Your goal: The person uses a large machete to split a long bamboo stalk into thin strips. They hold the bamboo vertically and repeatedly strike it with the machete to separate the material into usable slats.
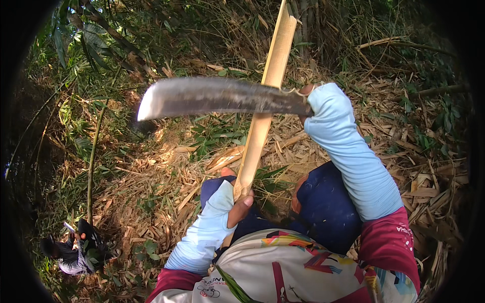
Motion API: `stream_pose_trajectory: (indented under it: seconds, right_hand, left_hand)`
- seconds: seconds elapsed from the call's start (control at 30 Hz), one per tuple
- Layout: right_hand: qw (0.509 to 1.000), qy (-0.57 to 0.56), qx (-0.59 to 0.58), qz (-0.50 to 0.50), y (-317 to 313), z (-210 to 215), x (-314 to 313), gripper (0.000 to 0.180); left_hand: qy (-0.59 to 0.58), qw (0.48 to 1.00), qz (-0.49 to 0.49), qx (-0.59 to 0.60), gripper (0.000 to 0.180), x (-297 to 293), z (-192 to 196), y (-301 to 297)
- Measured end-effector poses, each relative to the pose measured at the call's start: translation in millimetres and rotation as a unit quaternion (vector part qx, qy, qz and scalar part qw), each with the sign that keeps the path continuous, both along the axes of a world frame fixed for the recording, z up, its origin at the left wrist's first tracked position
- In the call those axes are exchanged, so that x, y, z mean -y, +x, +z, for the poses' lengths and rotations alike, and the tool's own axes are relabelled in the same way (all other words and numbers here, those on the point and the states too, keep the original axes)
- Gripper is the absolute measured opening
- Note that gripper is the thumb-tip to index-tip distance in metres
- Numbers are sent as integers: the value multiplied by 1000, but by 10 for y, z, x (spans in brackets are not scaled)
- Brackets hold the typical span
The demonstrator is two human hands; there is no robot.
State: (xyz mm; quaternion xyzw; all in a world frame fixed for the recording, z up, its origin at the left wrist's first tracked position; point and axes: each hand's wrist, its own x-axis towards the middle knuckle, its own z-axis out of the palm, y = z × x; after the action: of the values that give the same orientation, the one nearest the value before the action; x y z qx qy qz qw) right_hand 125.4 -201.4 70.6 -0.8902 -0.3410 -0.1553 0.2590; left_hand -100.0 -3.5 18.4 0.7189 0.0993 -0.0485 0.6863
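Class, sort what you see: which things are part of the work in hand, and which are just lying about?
In use:
- bamboo strip, gripped by left hand
- big knife, held by right hand

Lying about:
- dry leaf litter
- thin green stem
- another person, far left

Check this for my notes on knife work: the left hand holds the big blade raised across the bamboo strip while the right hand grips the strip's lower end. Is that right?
The hands are swapped. In the head view the right hand holds the big blade raised across the bamboo strip, while the left hand grips the strip's lower end.
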Motion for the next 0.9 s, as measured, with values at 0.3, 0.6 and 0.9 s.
stream_pose_trajectory:
  seconds: [0.3, 0.6, 0.9]
  right_hand:
    - [992, -55, -115, -8, 132, 45, -43, 28]
    - [971, -118, -209, 5, 267, 188, -61, 23]
    - [997, 64, -27, -17, 127, -49, 63, 20]
  left_hand:
    - [106, 991, -7, 80, 22, -43, 13, -22]
    - [89, 992, -59, 70, 51, -168, -83, -194]
    - [35, 998, -7, -45, 19, -113, -47, -367]
